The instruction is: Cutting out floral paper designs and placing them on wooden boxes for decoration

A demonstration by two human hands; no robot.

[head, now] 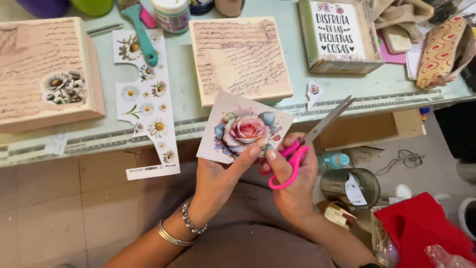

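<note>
My left hand [218, 173] pinches a white paper square printed with a pink rose [243, 130], held in the air below the table edge. My right hand [292, 173] grips scissors with pink handles [307, 141], thumb and fingers through the loops. The grey blades are parted and point up to the right, away from the paper. Both hands nearly touch under the paper's lower right corner. Bracelets circle my left wrist.
On the pale green table [377, 84] lie a script-covered wooden lid [240, 57], a wooden box with a daisy [44, 74], a daisy sheet with cut-outs [148, 104], a teal-handled brush [144, 37], a jar and a box with lettering [342, 34]. A tin can [349, 186] and red cloth [421, 223] sit lower right.
</note>
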